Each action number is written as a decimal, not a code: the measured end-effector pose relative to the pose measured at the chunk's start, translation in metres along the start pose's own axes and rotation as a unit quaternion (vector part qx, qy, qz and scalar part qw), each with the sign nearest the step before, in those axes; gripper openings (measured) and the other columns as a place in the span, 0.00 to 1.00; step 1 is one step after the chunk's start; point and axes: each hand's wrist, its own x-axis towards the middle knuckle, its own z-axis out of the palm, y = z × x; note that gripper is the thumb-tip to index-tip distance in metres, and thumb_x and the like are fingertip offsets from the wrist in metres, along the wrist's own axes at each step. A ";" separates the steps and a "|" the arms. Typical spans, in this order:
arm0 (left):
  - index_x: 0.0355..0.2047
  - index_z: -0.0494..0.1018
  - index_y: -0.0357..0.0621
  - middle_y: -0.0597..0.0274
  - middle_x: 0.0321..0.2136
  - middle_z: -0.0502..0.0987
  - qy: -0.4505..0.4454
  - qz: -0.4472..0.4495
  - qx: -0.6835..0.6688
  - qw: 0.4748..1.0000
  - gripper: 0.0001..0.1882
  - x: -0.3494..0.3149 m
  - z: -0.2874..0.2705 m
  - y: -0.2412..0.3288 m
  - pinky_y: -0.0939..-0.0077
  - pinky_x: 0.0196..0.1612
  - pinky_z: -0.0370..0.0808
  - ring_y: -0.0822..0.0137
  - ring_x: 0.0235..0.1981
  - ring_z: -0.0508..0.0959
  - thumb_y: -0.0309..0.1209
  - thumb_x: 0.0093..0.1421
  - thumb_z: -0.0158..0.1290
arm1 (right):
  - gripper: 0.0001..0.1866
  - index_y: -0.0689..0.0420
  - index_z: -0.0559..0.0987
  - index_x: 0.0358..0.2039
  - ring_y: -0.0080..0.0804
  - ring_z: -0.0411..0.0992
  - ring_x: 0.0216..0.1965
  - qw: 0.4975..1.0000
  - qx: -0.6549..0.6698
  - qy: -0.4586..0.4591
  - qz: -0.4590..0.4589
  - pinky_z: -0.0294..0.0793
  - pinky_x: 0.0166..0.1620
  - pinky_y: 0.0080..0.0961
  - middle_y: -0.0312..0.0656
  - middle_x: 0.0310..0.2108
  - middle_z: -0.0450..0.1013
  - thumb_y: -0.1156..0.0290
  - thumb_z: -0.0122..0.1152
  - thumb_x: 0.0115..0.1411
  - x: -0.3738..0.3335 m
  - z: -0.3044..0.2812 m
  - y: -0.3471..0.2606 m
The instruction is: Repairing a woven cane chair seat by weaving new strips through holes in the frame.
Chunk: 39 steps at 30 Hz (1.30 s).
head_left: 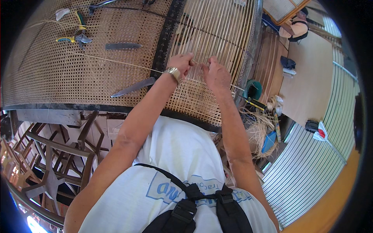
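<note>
Nearest the camera is the person's white shirt (180, 143), crossed by black straps (184, 211) with buckles. Beyond it, both forearms reach over a cane panel (194, 99) in a dark frame; it is meshed near the body, while farther up parallel strands (211, 33) run with gaps between them. The left hand (181, 63), a metal watch (173, 73) at its wrist, is closed, thumb against finger, on a thin cane strand (197, 63) above the panel. The right hand (216, 73) is just beside it with fingers curled; whether it grips the strand too, I cannot tell.

To the left, a fully woven cane surface (112, 68) carries two flat blades (133, 87), well apart from each other, and pruning shears (80, 38) with yellow-green handles. To the right of the frame are a green container (253, 90), a yellow-and-black-handled tool (255, 103) and a tangle of loose fibres (254, 130). Another person (297, 29) is at the upper right.
</note>
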 end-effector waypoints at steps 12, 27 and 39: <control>0.37 0.78 0.46 0.60 0.30 0.84 0.494 0.352 0.284 0.742 0.06 -0.090 -0.190 0.030 0.68 0.36 0.78 0.65 0.29 0.83 0.34 0.67 0.56 | 0.27 0.60 0.75 0.43 0.55 0.81 0.37 0.996 -0.043 -0.078 0.031 0.78 0.41 0.51 0.54 0.31 0.80 0.44 0.48 0.72 -0.025 -0.008 0.008; 0.46 0.75 0.41 0.59 0.39 0.81 0.300 0.442 0.041 0.845 0.08 -0.281 -0.371 0.162 0.87 0.22 0.57 0.81 0.20 0.61 0.30 0.71 0.54 | 0.29 0.63 0.75 0.58 0.51 0.65 0.65 0.968 0.098 -0.005 -0.229 0.61 0.69 0.44 0.57 0.61 0.69 0.53 0.61 0.66 -0.021 0.031 -0.058; 0.49 0.78 0.49 0.62 0.42 0.85 0.158 0.419 0.188 0.874 0.18 -0.193 -0.134 0.152 0.83 0.37 0.75 0.76 0.32 0.78 0.43 0.76 0.42 | 0.06 0.60 0.77 0.44 0.24 0.78 0.34 0.785 0.583 0.164 -0.131 0.80 0.38 0.23 0.39 0.37 0.76 0.73 0.56 0.70 -0.094 -0.150 -0.073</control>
